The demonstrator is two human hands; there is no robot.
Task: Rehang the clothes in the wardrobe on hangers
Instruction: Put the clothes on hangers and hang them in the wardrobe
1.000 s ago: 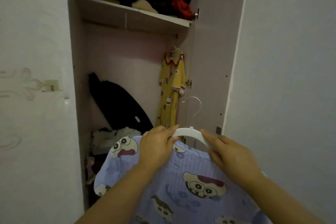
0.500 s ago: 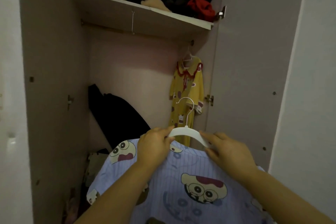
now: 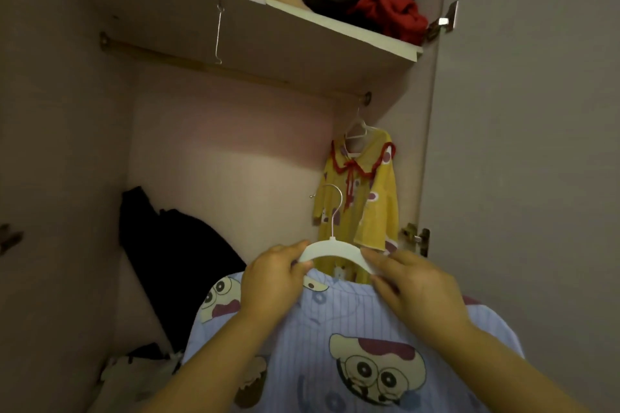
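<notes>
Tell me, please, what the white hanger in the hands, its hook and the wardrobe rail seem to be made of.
The white curved hanger body is likely plastic: smooth, matte, moulded as one evenly white piece. Its thin hook looks like metal wire, pale and slightly glossy. The brownish wardrobe rail is probably wood, dull with a yellowish tone, though the dim light leaves that open.
</notes>
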